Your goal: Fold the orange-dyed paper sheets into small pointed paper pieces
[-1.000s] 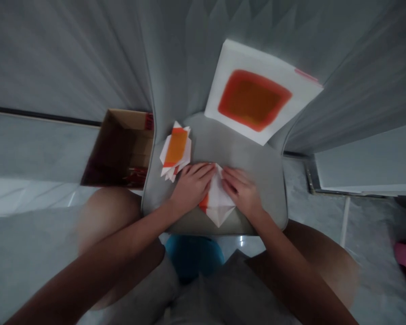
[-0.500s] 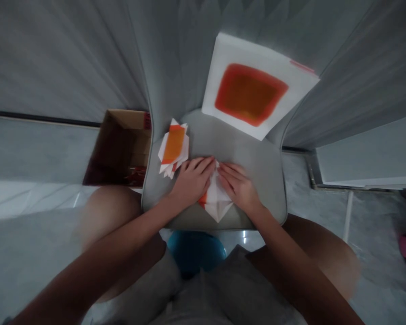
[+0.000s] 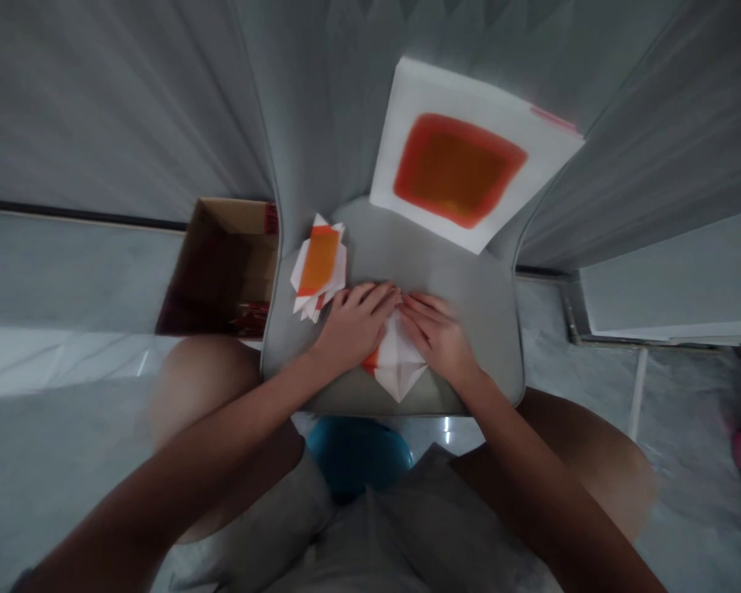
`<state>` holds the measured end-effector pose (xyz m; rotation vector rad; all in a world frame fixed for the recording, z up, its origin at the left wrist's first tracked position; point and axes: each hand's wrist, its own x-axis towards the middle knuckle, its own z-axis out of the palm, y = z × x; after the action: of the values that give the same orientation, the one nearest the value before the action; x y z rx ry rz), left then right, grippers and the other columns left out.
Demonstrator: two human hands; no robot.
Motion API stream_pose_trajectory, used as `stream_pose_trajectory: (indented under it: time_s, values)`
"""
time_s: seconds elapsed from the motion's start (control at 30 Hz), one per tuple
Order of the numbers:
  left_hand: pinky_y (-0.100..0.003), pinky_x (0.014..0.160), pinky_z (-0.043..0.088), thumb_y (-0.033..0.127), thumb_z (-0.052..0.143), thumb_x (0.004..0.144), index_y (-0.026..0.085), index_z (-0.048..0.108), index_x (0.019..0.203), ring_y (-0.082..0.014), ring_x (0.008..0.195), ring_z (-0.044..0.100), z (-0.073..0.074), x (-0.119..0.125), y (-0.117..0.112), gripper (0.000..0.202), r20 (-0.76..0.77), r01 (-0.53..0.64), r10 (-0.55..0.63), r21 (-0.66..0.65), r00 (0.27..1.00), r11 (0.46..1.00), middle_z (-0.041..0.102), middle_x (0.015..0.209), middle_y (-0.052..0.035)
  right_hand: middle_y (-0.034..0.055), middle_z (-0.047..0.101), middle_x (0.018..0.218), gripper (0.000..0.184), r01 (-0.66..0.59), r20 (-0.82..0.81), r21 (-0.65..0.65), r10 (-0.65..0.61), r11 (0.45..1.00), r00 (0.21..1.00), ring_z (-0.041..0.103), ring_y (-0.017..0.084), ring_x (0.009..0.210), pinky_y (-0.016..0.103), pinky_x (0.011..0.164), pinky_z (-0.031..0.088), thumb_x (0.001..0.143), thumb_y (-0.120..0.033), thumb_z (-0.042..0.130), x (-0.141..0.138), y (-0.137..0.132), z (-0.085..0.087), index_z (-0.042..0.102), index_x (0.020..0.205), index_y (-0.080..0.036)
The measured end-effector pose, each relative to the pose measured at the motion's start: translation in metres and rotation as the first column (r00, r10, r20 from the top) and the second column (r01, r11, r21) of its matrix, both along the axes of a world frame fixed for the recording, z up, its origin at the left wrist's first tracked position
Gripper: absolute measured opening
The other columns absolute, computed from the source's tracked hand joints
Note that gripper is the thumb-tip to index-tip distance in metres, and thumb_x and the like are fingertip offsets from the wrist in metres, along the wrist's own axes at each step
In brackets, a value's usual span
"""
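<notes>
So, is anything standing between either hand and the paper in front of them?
Nothing visible: the left hand and right hand both touch the paper on the seat. The folded stack lies off to the left, outside that space.

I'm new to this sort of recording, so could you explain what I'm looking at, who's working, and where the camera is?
There is no machine here: a person is working with bare hands, the left hand and the right hand. The camera is worn on the person's head, looking forward and down. The work surface is a grey chair seat. Both hands rest on a folded white and orange paper, close together at its far tip; whether they pinch it, I can't tell. To the left lies a small pile of folded pieces, and toward the chair's back is a larger white paper with a red and orange square.
</notes>
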<state>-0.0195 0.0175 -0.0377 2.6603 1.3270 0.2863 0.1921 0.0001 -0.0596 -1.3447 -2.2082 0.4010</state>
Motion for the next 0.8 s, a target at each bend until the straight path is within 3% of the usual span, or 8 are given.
stream_pose_trajectory:
  time_s: [0.57, 0.8]
  values:
    - [-0.054, 0.106, 0.043, 0.022, 0.047, 0.102, 0.021, 0.05, 0.155, -0.0336, 0.14, 0.047, 0.0037, 0.0049, -0.0013, 0.054, -0.026, -0.028, 0.028, -0.016, 0.999, 0.999, 0.05, 0.161, -0.008, 0.0053, 0.075, 0.133, 0.035, -0.006, -0.031, 0.004, 0.006, 1.0, 1.0, 0.063, 0.026, 0.133, 0.051, 0.114, 0.053, 0.108, -0.032, 0.048, 0.0, -0.001, 0.0011, 0.076, 0.127, -0.024]
    - [-0.055, 0.107, 0.042, 0.021, 0.048, 0.1, 0.025, 0.048, 0.157, -0.0334, 0.141, 0.047, 0.0025, 0.0064, -0.0024, 0.056, -0.008, -0.046, 0.046, -0.03, 0.999, 0.998, 0.05, 0.162, -0.0074, 0.0042, 0.074, 0.133, 0.034, -0.003, -0.016, -0.008, 0.003, 1.0, 1.0, 0.063, 0.026, 0.134, 0.051, 0.115, 0.052, 0.107, -0.032, 0.048, -0.0002, -0.0011, 0.0015, 0.077, 0.126, -0.025]
